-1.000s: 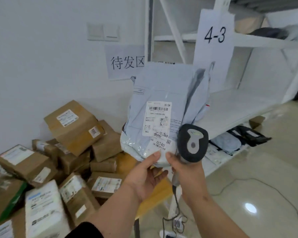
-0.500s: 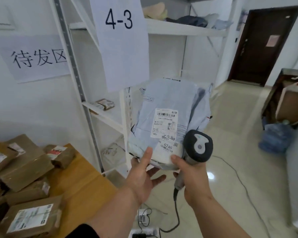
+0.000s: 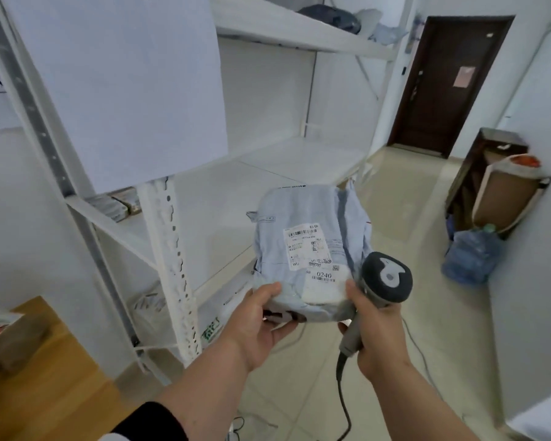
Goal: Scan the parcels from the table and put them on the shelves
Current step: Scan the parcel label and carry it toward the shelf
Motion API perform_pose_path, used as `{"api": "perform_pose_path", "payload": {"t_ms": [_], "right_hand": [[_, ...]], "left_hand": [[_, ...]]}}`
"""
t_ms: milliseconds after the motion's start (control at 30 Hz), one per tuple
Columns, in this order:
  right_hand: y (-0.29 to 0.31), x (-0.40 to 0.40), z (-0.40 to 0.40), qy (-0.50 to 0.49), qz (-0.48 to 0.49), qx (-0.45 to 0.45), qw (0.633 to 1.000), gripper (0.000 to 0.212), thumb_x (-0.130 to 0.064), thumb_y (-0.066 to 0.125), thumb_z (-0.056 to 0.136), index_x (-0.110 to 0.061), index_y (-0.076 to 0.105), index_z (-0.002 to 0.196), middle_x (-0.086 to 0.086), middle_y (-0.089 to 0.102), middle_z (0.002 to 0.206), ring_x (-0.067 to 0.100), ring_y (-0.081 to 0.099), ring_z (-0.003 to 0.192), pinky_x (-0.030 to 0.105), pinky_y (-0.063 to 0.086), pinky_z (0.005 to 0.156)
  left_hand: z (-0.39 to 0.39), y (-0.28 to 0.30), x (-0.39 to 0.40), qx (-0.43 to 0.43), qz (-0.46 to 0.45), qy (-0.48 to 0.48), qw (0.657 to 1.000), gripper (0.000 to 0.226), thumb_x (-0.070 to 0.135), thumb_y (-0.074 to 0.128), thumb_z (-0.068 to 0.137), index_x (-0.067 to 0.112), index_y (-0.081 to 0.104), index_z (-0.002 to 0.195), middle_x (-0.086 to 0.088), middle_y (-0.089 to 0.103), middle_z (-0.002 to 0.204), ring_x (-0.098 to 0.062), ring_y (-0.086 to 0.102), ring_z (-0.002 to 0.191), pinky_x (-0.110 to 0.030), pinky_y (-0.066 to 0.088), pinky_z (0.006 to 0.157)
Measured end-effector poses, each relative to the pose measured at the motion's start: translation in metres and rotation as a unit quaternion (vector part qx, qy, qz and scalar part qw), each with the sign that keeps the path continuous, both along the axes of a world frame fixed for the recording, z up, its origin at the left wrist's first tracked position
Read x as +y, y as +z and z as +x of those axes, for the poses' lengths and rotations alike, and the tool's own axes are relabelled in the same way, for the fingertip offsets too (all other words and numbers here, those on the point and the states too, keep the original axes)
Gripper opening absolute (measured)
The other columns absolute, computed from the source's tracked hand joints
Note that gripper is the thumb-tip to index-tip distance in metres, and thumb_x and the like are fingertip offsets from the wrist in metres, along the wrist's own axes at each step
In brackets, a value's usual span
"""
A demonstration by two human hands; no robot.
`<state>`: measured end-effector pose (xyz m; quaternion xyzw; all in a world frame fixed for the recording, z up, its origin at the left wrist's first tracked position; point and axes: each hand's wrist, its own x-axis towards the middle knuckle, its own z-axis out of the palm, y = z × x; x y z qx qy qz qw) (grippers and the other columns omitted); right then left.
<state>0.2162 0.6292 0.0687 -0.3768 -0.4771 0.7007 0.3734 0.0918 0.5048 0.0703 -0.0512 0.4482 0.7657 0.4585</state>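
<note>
Hands out front here, both forearms reaching in from the bottom of the view. The left hand (image 3: 261, 319) is palm-up under the near edge of the parcel (image 3: 309, 246), thumb pinching down on top of it, fingers curled underneath. The right hand (image 3: 377, 332) is wrapped round the handle of the scanner (image 3: 383, 281) and its thumb also presses on the parcel's right corner, so both hands share the load. Parcel itself is a soft, crinkly pale-blue poly mailer, kinda pillow shaped, held up in the air in front of the middle shelf (image 3: 299, 160), not resting on anything. It's got a white shipping label with barcodes and a smaller sticker reading 0240. Scanner has a rounded dark grey head with a light grey patch, pale handle, and a dark cable hanging down toward the glossy tiled floor. Shelving is white painted metal with punched-hole uprights; a big white paper sheet (image 3: 115, 87) hangs off it. Wooden counter (image 3: 45, 393) corner at lower left with a brown cardboard box (image 3: 10, 335) on it.
</note>
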Motion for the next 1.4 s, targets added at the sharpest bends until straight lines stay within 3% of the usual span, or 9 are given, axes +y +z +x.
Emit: {"api": "perform_pose_path", "payload": {"t_ms": [167,300,433,633,733,900,1067,1200,1400], "right_hand": [[0.009,0.054,-0.022,-0.002,-0.018,-0.007,1.000,0.049,-0.038,0.079,0.083,-0.031,0.057,0.126,-0.002,0.071,0.116,0.023,0.070,0.104,0.049,0.059,0.084],[0.017,0.115,-0.045,0.004,-0.027,-0.015,1.000,0.047,-0.029,0.076,0.087,-0.027,0.054,0.129,0.000,0.065,0.119,0.025,0.066,0.105,0.052,0.057,0.087],[0.024,0.186,-0.073,0.038,-0.016,-0.012,0.999,0.046,-0.030,0.074,0.089,-0.027,0.053,0.130,-0.001,0.064,0.119,0.023,0.069,0.100,0.047,0.057,0.083],[0.036,0.299,-0.103,0.114,-0.010,-0.026,0.993,0.041,-0.032,0.071,0.091,-0.022,0.056,0.128,0.005,0.068,0.116,0.021,0.074,0.091,0.040,0.057,0.077],[0.042,0.347,-0.120,0.149,0.002,-0.024,0.989,0.040,-0.031,0.071,0.091,-0.022,0.057,0.127,0.005,0.070,0.110,0.019,0.074,0.085,0.036,0.056,0.069],[0.044,0.397,-0.161,0.183,-0.006,-0.021,0.983,0.038,-0.030,0.071,0.091,-0.022,0.057,0.126,0.003,0.070,0.113,0.017,0.072,0.083,0.033,0.053,0.064],[0.037,0.444,-0.220,0.199,-0.016,-0.021,0.980,0.034,-0.028,0.074,0.089,-0.025,0.060,0.121,0.001,0.070,0.111,0.019,0.069,0.091,0.037,0.055,0.070],[0.031,0.490,-0.275,0.201,-0.008,-0.028,0.979,0.027,-0.032,0.076,0.087,-0.029,0.060,0.109,-0.003,0.068,0.108,0.020,0.066,0.101,0.037,0.057,0.071],[0.046,0.565,-0.347,0.204,0.003,-0.036,0.978,0.023,-0.033,0.077,0.085,-0.035,0.059,0.101,-0.002,0.069,0.107,0.021,0.067,0.101,0.046,0.058,0.086]], "left_hand": [[-0.033,-0.001,0.057,-0.034,0.016,-0.003,0.999,0.041,0.018,0.067,0.089,0.002,0.061,0.126,-0.012,0.066,0.091,-0.015,0.055,0.043,-0.044,0.057,0.084],[-0.061,0.000,0.114,-0.040,0.032,0.019,0.999,0.037,0.022,0.070,0.087,0.004,0.063,0.118,-0.014,0.060,0.102,-0.016,0.039,0.067,-0.038,0.062,0.065],[-0.095,0.020,0.178,0.012,0.028,0.091,0.995,0.047,0.028,0.072,0.088,0.008,0.057,0.128,-0.012,0.065,0.107,-0.016,0.061,0.067,-0.034,0.061,0.063],[-0.132,0.040,0.279,0.044,0.023,0.188,0.981,0.056,0.030,0.077,0.084,0.012,0.057,0.133,-0.011,0.065,0.126,-0.024,0.069,0.092,-0.032,0.061,0.062],[-0.142,0.039,0.318,0.033,0.021,0.207,0.978,0.053,0.030,0.078,0.083,0.012,0.058,0.129,-0.007,0.065,0.121,-0.019,0.069,0.078,-0.031,0.059,0.061],[-0.164,0.029,0.364,0.042,-0.014,0.226,0.973,0.053,0.031,0.078,0.083,0.014,0.060,0.130,-0.010,0.067,0.123,-0.025,0.069,0.099,-0.037,0.061,0.076],[-0.212,0.020,0.409,0.065,-0.036,0.234,0.969,0.050,0.033,0.078,0.081,0.017,0.062,0.126,-0.007,0.068,0.122,-0.023,0.070,0.093,-0.041,0.058,0.087],[-0.263,0.013,0.461,0.085,-0.035,0.224,0.970,0.043,0.030,0.076,0.084,0.016,0.063,0.123,-0.008,0.072,0.116,-0.023,0.071,0.093,-0.036,0.060,0.072],[-0.326,0.027,0.543,0.093,-0.034,0.192,0.976,0.032,0.029,0.072,0.088,0.017,0.060,0.115,-0.009,0.071,0.111,-0.025,0.071,0.094,-0.039,0.059,0.076]]}}
